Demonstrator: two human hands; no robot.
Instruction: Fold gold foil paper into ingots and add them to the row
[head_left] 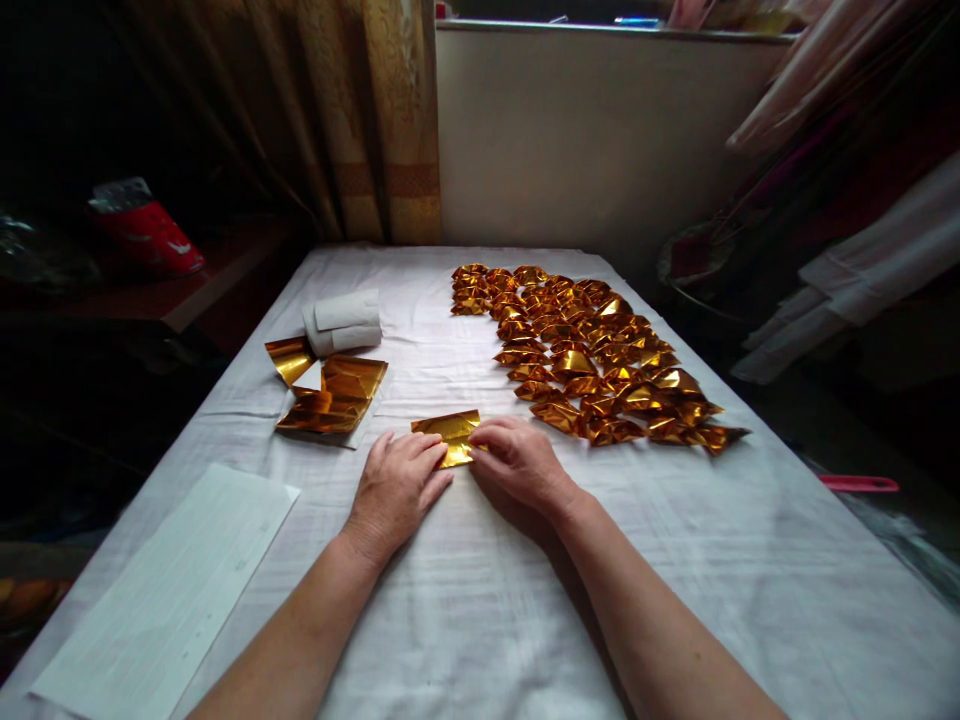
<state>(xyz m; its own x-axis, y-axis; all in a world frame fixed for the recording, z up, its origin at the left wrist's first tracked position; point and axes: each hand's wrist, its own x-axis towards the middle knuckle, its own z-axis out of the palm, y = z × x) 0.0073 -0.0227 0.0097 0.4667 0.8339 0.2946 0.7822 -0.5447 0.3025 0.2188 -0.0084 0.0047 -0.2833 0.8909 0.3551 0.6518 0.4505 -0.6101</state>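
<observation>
Working the gold foil sheet [452, 428] well calls, I judge, for even control at both ends. In the head view, the only one, it lies on the white cloth [469, 600] in front of the person, between the two hands, with a light crease across it. The left hand [397, 484] rests at its left end, fingers side by side over the edge and thumb set a little apart; whether they pinch the foil or merely press on it, I cannot tell. The right hand [517, 458] has thumb and forefinger drawn narrow, seemingly nipping the right end. Light, matched pressure from both sides should leave the middle smooth, since such thin, shiny stuff probably takes every stray dent for good. Any crease is best run straight along the sheet, with the fingertips near the edges so the work stays visible. The loose foil sheets [354, 388] lie beyond the left hand, near the white roll [349, 322], and the rows of shaped foil pieces [574, 363] sit beyond the right hand; elbows and wrists had better stay low and clear of those rows.
</observation>
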